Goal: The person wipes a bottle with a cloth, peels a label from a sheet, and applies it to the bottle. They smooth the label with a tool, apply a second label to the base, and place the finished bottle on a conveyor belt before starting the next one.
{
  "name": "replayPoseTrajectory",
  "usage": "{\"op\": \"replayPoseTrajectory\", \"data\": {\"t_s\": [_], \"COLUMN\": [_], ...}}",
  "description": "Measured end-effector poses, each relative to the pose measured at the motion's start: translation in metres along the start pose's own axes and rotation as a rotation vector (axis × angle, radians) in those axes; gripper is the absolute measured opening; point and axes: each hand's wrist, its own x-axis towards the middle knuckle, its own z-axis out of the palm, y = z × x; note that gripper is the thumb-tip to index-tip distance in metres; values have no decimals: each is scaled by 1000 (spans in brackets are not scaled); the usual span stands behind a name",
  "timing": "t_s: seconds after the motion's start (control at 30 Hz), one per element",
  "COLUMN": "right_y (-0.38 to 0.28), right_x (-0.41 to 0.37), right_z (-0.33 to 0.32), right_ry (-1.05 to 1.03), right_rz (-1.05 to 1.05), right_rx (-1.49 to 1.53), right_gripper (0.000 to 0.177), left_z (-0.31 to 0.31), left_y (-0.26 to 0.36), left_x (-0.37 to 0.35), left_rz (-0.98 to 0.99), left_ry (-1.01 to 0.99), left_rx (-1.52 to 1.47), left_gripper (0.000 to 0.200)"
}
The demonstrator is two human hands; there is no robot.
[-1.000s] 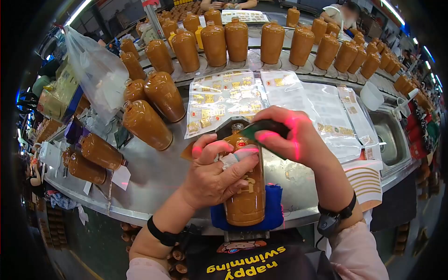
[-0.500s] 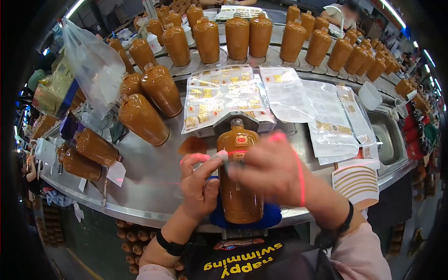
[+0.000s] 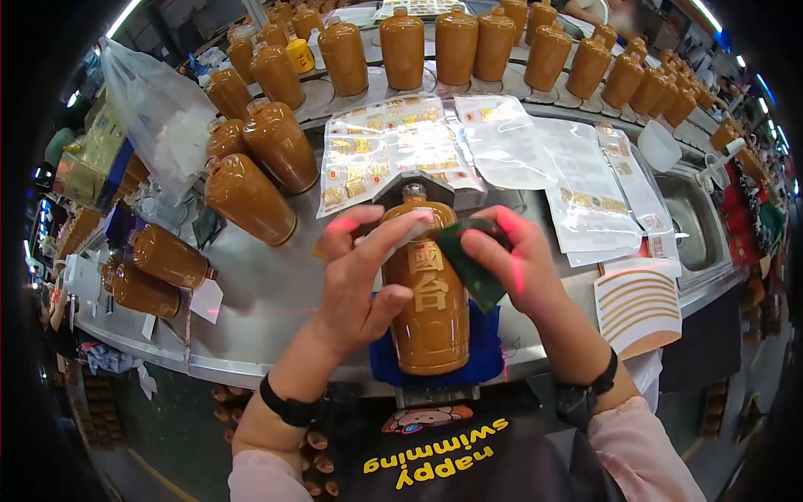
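1. The metal table [image 3: 251, 293] is being used as the support for the things around the hands
2. The printed sheets [image 3: 368, 151] are being kept flat behind the work, perhaps for easy reach
3. The brown bottle [image 3: 431, 343] is being supported on its back, characters upward, between the dark bracket [image 3: 443, 189] at its neck and the blue cloth [image 3: 488, 345] under its lower part, probably against rolling and scratches
4. The left hand [image 3: 345, 293] is being held over the bottle's upper side, its fingers spread; whether contact is being made cannot be told
5. The green flat piece [image 3: 475, 272] is being pinched by the right hand [image 3: 531, 263], thumb against fingers, likely for firm control
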Motion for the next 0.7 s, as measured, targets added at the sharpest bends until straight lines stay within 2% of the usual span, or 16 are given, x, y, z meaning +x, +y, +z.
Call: {"op": "replayPoseTrajectory", "data": {"t_s": [0.03, 0.17, 0.23, 0.37, 0.43, 0.5, 0.53, 0.63, 0.67, 0.7], "right_y": [14, 24, 26, 25, 27, 24, 22, 10, 0, 1], "right_x": [6, 5, 9, 8, 10, 11, 12, 17, 16, 19], "right_z": [0, -2, -5, -5, -6, -11, -12, -13, -12, -8], "right_ry": [52, 87, 76, 84, 77, 67, 60, 83, 129, 187], "right_rz": [-9, -10, -17, -45, -68, -84, -93, -241, -339, -614], "right_rx": [118, 146, 131, 63, 54, -86, -157, -356, -514, -576], "right_gripper": [24, 22, 21, 21, 21, 20, 20, 20, 18, 22], "left_z": [2, -2, -7, -8, -10, -9, -7, 1, 1, 9], "left_y": [-2, -5, 2, 15, 24, 30, 37, 57, 58, 59], "left_x": [4, 9, 10, 1, -4, -10, -10, -29, -41, -54], "left_rz": [9, 55, 168, 267, 248, 246, 227, 144, 106, -7], "left_ry": [-46, -144, -210, -271, -324, -362, -319, -254, -264, -161], "left_rx": [-16, 77, 188, 299, 332, 387, 305, 233, 216, 203], "left_gripper": [57, 63, 62, 59, 60, 63, 59, 58, 73, 80]}}
